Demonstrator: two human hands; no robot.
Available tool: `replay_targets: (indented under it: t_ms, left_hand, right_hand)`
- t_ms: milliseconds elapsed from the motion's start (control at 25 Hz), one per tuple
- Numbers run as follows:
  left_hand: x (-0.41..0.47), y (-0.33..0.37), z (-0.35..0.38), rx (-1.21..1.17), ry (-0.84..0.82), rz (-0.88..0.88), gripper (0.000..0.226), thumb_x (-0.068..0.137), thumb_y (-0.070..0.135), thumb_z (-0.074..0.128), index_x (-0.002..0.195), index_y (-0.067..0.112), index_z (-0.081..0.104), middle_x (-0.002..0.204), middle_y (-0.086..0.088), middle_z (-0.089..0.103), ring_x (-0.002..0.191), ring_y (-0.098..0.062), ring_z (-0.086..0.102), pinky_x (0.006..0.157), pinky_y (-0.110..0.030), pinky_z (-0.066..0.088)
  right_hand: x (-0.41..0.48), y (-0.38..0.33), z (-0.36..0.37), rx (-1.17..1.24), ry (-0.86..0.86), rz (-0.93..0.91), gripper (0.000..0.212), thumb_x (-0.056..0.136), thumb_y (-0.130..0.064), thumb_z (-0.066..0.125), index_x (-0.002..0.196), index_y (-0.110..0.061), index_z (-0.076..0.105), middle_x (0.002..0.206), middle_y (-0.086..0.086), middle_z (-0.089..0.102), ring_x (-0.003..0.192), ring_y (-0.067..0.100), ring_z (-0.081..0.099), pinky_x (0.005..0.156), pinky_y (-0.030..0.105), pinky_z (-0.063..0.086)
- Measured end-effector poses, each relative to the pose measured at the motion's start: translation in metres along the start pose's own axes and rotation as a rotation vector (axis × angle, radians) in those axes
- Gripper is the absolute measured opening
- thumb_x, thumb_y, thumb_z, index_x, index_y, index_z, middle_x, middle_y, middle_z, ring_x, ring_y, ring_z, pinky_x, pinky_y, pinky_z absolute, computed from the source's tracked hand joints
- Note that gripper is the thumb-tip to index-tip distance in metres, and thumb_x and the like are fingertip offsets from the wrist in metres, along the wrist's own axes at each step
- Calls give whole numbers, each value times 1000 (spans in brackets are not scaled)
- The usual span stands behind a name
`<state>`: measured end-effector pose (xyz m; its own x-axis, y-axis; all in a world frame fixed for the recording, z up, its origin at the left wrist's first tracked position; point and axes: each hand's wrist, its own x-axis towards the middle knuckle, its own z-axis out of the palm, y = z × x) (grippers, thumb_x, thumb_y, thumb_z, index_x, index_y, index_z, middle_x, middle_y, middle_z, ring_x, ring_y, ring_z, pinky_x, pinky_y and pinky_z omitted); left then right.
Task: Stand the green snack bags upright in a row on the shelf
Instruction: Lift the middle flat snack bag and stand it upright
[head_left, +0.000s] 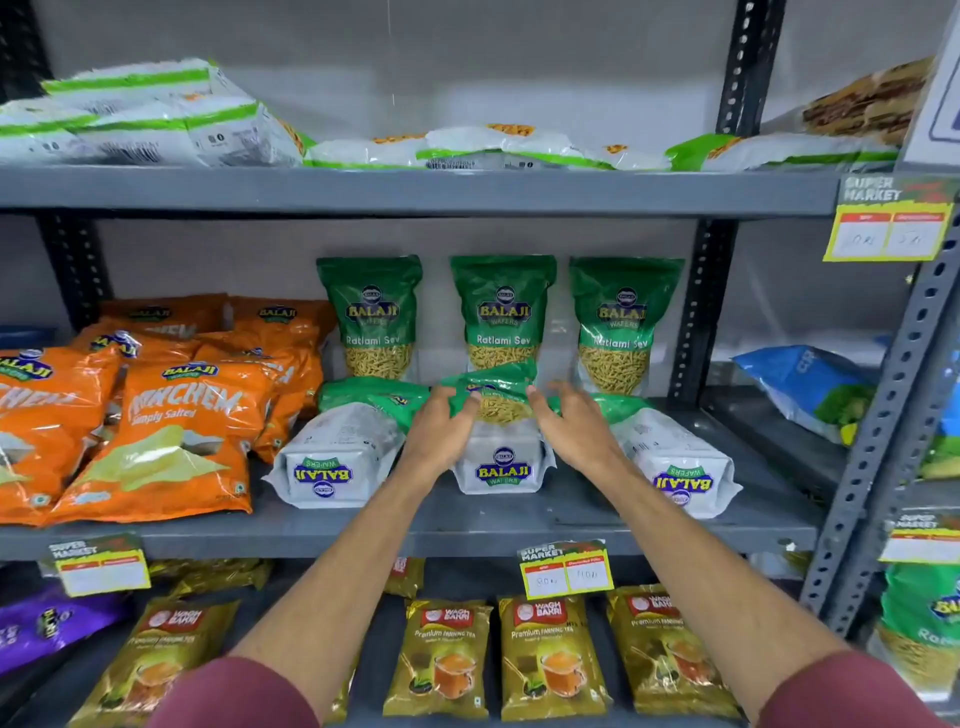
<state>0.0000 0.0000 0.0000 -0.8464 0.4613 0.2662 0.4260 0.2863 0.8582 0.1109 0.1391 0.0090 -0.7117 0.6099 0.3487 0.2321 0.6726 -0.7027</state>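
Three green Balaji Ratlami Sev bags stand upright in a row at the back of the middle shelf (415, 525): left bag (371, 317), middle bag (501, 312), right bag (621, 322). In front of them three more lie flat with their white bases toward me: left flat bag (337, 457), centre flat bag (501, 457), right flat bag (675, 462). My left hand (441, 434) grips the left side of the centre flat bag. My right hand (574, 423) touches its right side with fingers spread, and the bag's green top is bent upward.
Orange Balaji chip bags (156, 431) fill the shelf's left side. White and green packets (156, 114) lie on the shelf above. Gold tea packs (545, 654) line the shelf below. A dark perforated upright (696, 312) bounds the right. Price tags (566, 569) hang on the shelf's front edge.
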Motion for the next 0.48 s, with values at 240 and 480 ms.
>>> replay_targets:
  t_ms: [240, 480]
  left_hand:
    - [13, -19, 19, -344, -56, -407, 59, 88, 44, 65, 127, 4, 48, 137, -19, 56, 122, -33, 57, 103, -44, 47]
    - [18, -37, 32, -459, 2, -403, 33, 86, 36, 72, 102, 9, 64, 108, -9, 71, 99, -24, 66, 84, -29, 53]
  right_hand:
    - [9, 25, 26, 225, -242, 357, 72, 98, -65, 41, 146, -12, 50, 139, 9, 57, 124, 30, 56, 97, 37, 51]
    - [19, 49, 44, 522, -243, 457, 73, 84, -64, 63, 140, -17, 56, 146, 9, 61, 134, 32, 56, 116, 55, 40]
